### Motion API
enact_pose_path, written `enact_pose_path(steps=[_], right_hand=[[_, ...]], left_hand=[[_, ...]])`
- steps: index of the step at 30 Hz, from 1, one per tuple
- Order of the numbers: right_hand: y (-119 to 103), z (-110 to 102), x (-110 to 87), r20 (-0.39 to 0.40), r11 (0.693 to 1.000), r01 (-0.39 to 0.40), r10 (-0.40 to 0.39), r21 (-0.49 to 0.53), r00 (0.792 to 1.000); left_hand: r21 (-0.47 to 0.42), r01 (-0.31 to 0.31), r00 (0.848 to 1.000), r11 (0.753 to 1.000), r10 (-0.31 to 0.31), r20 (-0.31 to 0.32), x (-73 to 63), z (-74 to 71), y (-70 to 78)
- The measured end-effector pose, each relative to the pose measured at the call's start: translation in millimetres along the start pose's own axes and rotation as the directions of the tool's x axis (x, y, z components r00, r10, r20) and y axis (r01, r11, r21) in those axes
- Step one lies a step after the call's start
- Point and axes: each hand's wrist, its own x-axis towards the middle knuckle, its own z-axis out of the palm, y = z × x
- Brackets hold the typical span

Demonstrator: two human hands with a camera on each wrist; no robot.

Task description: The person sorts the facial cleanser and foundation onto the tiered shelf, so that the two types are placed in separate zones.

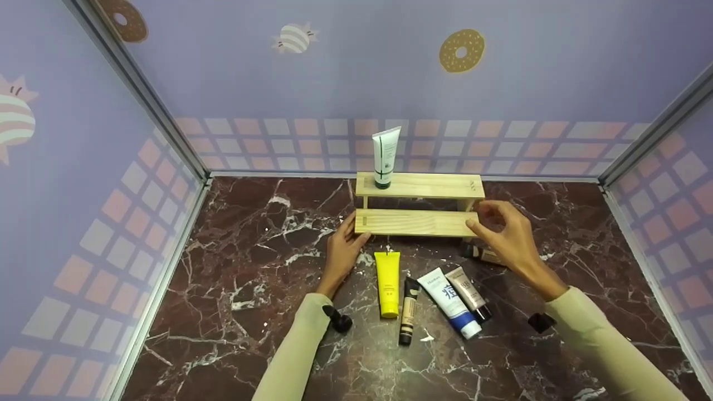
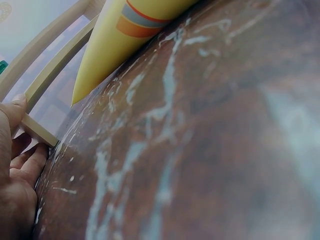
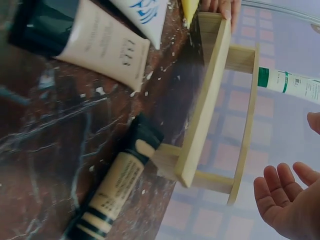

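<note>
A two-tier wooden shelf (image 1: pixel 418 223) stands near the back wall. My left hand (image 1: pixel 342 253) grips its left end; in the left wrist view the thumb lies at the lower board and the fingers curl behind the side panel. Beside the right end is my right hand (image 1: pixel 509 234). In the right wrist view this right hand (image 3: pixel 290 200) is apart from the wood, fingers loosely bent with nothing between them. A white tube with a dark green cap (image 1: pixel 385 156) stands upright, cap down, on the upper board's left part.
In front of the shelf lie a yellow tube (image 1: pixel 388 284), a slim black-and-beige tube (image 1: pixel 408 312), a white tube with a blue cap (image 1: pixel 448 301) and a beige tube with a black cap (image 1: pixel 468 292). Another black-and-beige tube (image 3: pixel 117 182) lies by the shelf's right end. Patterned walls (image 1: pixel 356 83) enclose the table.
</note>
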Motion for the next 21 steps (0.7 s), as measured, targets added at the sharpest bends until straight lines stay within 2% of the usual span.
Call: enact_pose_path(steps=[6,17,21], right_hand=[[8.2,-7.6,-13.2,0.033,0.999,-0.027,0.028,-0.044,0.999],[28.6,-8.6,-41.5,0.086,0.995,-0.077,0.082,-0.062,0.993],[33.1,-6.7,-55.2,0.105,0.995,-0.092,0.095,-0.039,0.99]], left_hand=[[-0.008,0.0,1.0,1.0,0.0,-0.008,1.3,0.9,-1.4],[0.001,0.004,1.0,1.0,-0.004,-0.027,1.8,1.8,-2.8],[0.011,0.01,1.0,1.0,-0.009,-0.022,0.6,1.0,-2.9]])
